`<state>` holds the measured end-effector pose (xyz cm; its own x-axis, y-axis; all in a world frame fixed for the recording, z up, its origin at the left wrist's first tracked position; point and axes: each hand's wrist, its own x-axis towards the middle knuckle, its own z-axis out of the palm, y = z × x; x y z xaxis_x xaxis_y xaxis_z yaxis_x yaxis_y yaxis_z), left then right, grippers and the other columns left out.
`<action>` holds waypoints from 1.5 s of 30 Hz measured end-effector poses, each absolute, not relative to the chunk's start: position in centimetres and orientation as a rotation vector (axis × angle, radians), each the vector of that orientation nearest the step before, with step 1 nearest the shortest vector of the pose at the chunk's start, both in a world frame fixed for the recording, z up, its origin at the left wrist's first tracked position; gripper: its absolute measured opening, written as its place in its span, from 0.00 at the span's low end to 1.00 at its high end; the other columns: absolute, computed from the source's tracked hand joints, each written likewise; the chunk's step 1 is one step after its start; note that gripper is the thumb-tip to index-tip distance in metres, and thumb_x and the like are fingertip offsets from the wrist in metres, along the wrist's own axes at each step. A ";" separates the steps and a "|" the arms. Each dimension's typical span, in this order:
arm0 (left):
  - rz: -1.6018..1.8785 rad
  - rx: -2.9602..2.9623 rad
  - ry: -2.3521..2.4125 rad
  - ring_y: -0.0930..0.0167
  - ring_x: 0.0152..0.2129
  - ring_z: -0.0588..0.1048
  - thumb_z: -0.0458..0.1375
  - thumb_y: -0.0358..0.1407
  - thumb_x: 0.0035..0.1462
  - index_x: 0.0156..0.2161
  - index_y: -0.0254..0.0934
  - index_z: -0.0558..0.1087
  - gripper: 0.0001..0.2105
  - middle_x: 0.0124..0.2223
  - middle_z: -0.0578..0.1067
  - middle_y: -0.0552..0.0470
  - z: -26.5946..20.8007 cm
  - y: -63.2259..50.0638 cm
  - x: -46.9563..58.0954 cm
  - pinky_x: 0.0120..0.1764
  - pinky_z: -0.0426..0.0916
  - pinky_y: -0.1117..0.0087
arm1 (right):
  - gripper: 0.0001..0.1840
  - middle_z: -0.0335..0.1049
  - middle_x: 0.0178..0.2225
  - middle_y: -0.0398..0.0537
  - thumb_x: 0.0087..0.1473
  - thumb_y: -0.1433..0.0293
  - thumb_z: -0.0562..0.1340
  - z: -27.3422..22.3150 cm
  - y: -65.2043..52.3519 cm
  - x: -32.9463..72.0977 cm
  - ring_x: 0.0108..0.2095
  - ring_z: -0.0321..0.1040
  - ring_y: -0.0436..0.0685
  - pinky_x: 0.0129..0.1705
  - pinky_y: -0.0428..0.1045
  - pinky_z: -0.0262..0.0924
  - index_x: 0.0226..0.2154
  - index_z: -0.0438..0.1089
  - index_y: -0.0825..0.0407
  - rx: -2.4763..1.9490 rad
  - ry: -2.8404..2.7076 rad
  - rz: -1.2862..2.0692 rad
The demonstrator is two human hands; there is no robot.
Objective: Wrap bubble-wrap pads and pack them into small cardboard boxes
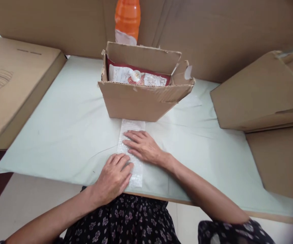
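Note:
A narrow strip of bubble wrap (136, 179) lies flat on the cloth-covered table, its far end reaching the foot of an open cardboard box (136, 101). My right hand (145, 146) rests flat across the middle of the strip, fingers stretched to the left. Nearer the table's front edge, my left hand (116, 174) lies on the strip's left side with its fingers slightly bent and apart. Neither hand grips anything that I can see. Inside the box stands a printed packet (138, 76) in white and dark red; its lower part is hidden.
An orange bottle (127, 20) stands behind the box. To the left lies a large flat carton (21, 74); more cardboard boxes (258, 91) stand at the right. A tall cardboard panel (212, 37) closes off the back. Pale green cloth (72, 112) covers the table.

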<state>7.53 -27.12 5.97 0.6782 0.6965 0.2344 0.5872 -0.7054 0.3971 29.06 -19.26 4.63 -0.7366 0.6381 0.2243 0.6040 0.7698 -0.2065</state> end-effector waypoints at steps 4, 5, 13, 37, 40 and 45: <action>0.578 2.515 1.039 0.57 0.53 0.70 0.57 0.29 0.62 0.50 0.34 0.73 0.12 0.54 0.74 0.40 5.3 -27.7 7.2 0.54 0.68 0.52 | 0.23 0.66 0.64 0.59 0.68 0.62 0.57 3.7 -16.5 30.5 0.62 0.63 0.68 0.60 0.64 0.57 0.60 0.69 0.53 -1.214 -2.634 0.133; 0.573 2.492 1.037 0.56 0.54 0.70 0.57 0.29 0.62 0.51 0.34 0.73 0.13 0.54 0.74 0.40 5.3 -27.6 7.0 0.55 0.68 0.51 | 0.22 0.66 0.64 0.61 0.68 0.64 0.57 3.8 -16.6 30.7 0.62 0.63 0.68 0.60 0.64 0.58 0.60 0.68 0.55 -1.272 -2.600 0.104; 0.534 1.964 1.032 0.66 0.53 0.75 0.47 0.24 0.62 0.69 0.36 0.55 0.29 0.54 0.78 0.45 6.4 -24.6 5.3 0.61 0.67 0.55 | 0.20 0.69 0.62 0.59 0.68 0.64 0.55 5.1 -30.4 28.7 0.65 0.60 0.66 0.60 0.63 0.59 0.57 0.69 0.56 -1.001 -2.621 0.338; 0.674 1.941 1.337 0.71 0.33 0.75 0.57 0.34 0.62 0.63 0.35 0.65 0.24 0.36 0.76 0.53 6.4 -24.7 5.1 0.42 0.72 0.67 | 0.13 0.78 0.40 0.49 0.65 0.67 0.59 6.1 -28.1 29.5 0.36 0.74 0.55 0.38 0.50 0.69 0.50 0.69 0.51 -1.499 -1.761 0.809; 0.684 2.106 1.377 0.70 0.33 0.74 0.57 0.30 0.60 0.63 0.34 0.65 0.25 0.34 0.75 0.54 5.5 -24.1 6.1 0.42 0.71 0.66 | 0.19 0.76 0.47 0.55 0.63 0.70 0.62 6.2 -28.3 29.9 0.42 0.73 0.59 0.43 0.54 0.66 0.55 0.67 0.53 -1.442 -1.982 0.333; 0.741 2.289 1.387 0.66 0.37 0.74 0.57 0.32 0.63 0.63 0.36 0.65 0.23 0.39 0.77 0.49 5.7 -23.9 6.0 0.45 0.72 0.61 | 0.13 0.76 0.51 0.55 0.64 0.69 0.61 6.2 -28.5 29.6 0.52 0.70 0.64 0.50 0.60 0.60 0.51 0.71 0.51 -1.258 -2.403 0.201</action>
<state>6.02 -23.90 5.70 0.3801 0.8912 0.2474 0.7011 -0.4521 0.5514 29.57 -28.46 6.16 -0.5034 0.8117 0.2962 0.7513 0.5806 -0.3138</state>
